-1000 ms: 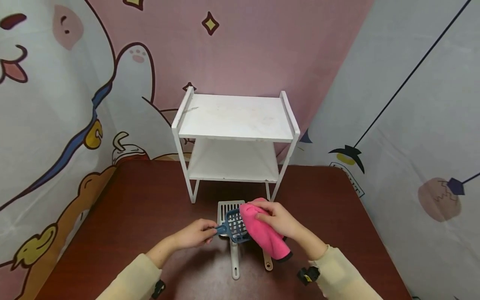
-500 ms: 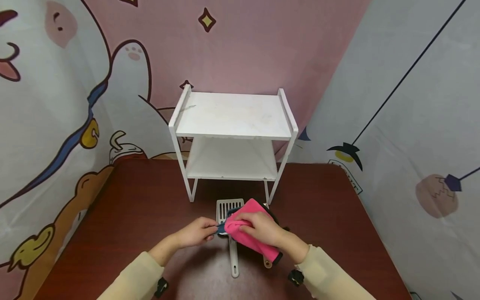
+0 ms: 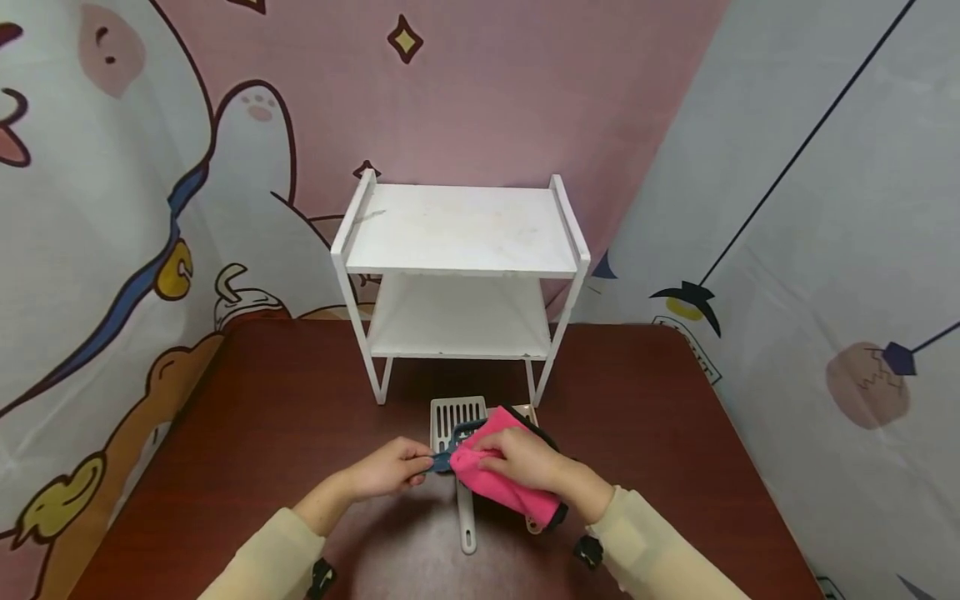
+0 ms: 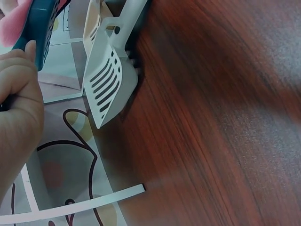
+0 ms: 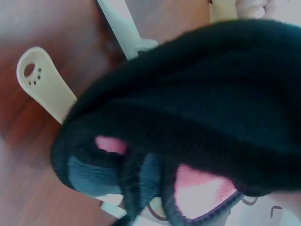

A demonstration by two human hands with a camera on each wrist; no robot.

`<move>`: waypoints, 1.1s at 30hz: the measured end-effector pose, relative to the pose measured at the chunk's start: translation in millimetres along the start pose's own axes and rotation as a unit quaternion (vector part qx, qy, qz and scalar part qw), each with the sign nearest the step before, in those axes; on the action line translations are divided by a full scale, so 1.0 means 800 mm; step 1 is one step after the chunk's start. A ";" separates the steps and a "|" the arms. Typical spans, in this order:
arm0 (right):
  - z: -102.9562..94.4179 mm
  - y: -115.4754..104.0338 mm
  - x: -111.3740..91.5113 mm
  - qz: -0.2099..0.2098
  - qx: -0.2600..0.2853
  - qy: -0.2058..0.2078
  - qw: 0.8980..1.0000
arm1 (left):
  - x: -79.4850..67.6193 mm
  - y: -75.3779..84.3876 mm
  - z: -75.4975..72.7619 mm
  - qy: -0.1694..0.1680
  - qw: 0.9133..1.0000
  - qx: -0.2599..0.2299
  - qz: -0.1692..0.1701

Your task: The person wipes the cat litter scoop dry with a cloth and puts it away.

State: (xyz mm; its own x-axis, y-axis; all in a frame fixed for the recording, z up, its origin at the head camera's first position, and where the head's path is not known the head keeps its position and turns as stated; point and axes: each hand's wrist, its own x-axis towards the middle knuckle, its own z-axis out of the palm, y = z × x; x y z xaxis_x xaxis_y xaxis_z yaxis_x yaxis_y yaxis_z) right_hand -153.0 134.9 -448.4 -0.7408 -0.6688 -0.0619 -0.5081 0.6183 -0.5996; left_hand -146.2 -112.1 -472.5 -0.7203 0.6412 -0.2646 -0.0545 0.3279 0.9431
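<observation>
My left hand pinches the handle of a blue litter scoop from the left. Over the scoop's slotted basket lies a pink cloth with black edging, which my right hand grips and presses there. Most of the basket is hidden beneath it. An off-white slotted litter scoop lies on the table under both hands. To its right is a beige scoop with paw-print holes in its handle, largely covered by the cloth in the head view. Black cloth edging fills much of the right wrist view.
A white two-tier shelf stands at the back of the dark red wooden table. Its front legs come down just behind the scoops. A printed cartoon backdrop hangs behind and along both sides.
The right hand has moved left with the pink cloth, which now covers most of the blue scoop's basket. The left hand keeps its hold on the handle.
</observation>
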 end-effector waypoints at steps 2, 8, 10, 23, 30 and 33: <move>-0.004 0.000 -0.001 -0.014 -0.025 -0.010 1.000 | 0.000 0.002 0.000 -0.002 1.000 0.003 0.000; -0.014 0.005 -0.009 -0.043 -0.076 -0.013 0.996 | 0.000 0.006 -0.002 -0.007 1.000 0.010 0.002; -0.017 0.008 -0.013 -0.040 -0.089 -0.004 0.995 | -0.001 0.007 -0.003 -0.008 1.000 0.009 0.006; -0.047 0.032 -0.040 0.004 -0.143 0.115 0.983 | -0.012 0.009 -0.025 -0.011 1.000 -0.007 0.010; -0.076 0.032 -0.039 0.081 -0.062 0.216 0.971 | -0.015 0.006 -0.038 -0.019 1.000 -0.003 0.007; -0.080 0.017 -0.032 0.083 -0.006 0.249 0.965 | -0.012 0.008 -0.035 -0.028 1.000 0.009 0.000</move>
State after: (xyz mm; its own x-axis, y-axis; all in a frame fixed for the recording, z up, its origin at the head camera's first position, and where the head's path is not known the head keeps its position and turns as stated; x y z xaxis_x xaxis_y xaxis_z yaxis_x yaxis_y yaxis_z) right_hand -169.2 186.8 -403.5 -0.9304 -0.2799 0.2367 -0.3665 0.7066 -0.6052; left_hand -158.6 -135.6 -458.3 -0.6811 0.6782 -0.2760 -0.0426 0.3396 0.9396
